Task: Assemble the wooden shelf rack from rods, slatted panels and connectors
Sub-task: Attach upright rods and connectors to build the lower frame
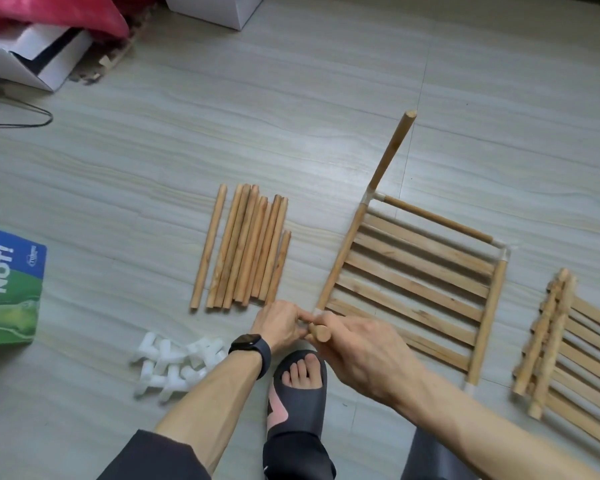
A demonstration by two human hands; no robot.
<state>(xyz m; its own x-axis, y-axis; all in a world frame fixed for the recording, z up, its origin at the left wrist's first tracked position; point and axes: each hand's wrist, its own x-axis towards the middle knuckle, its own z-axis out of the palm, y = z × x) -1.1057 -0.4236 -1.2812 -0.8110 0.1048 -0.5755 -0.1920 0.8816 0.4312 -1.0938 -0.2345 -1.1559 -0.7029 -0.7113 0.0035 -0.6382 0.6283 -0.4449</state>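
Both hands meet at the near left corner of a square slatted wooden panel (pixel 416 289), which lies flat on the grey tiled floor (pixel 222 116). The right hand (pixel 357 351) grasps a short round wooden rod (pixel 319 332) with curled fingers; the cut end of the rod faces the camera. The left hand (pixel 279 323), with a black smartwatch (pixel 248 344) on its wrist, pinches the white plastic corner connector (pixel 316 310) at that corner, and its fingertips touch the rod. The connector is mostly hidden by the fingers. Round frame rods (pixel 340 258) border the panel on the left, far and right sides, joined at the far corners by white joints (pixel 501 252). From the far left corner one upright wooden rod (pixel 392 150) rises, tilted a little. To the left of the panel a row of loose wooden rods (pixel 246 247) lies side by side, and nearer to the person is a heap of white plastic connectors (pixel 177 365). At the right edge lies a stack of further slatted panels (pixel 589 368), with rough rods (pixel 548 334) on its left side. A foot in a dark slipper (pixel 312 396) stands just below the hands.
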